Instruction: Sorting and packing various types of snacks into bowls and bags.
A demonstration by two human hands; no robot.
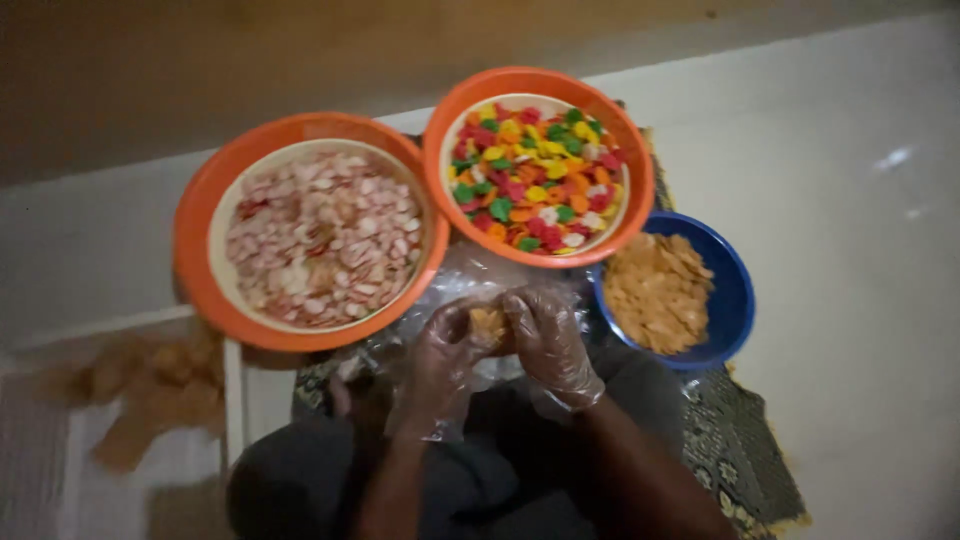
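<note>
Both gloved hands close together on a small orange snack [488, 322], the left hand [440, 360] cupping it from 9 o'clock and the right hand [548, 345] pressing in from 3 o'clock, fingertips curled around it. Most of the snack is hidden between the fingers; its shape is hard to make out. Thin clear gloves cover both hands, loose at the wrists. Under the hands lies crumpled clear plastic [470, 275], partly covered. At 11 o'clock from the hands sits an orange bowl [200, 220] of pink-and-white pieces. At 12 o'clock, a second orange bowl [450, 120] holds red, yellow, green and orange pieces. At 2 o'clock, a blue bowl [735, 300] holds tan flakes. A patterned mat [740, 450] shows at 4 o'clock, its far end cut off. At 9 o'clock, blurred brown shapes [150, 390] cannot be identified. The picture is dim and soft throughout.
</note>
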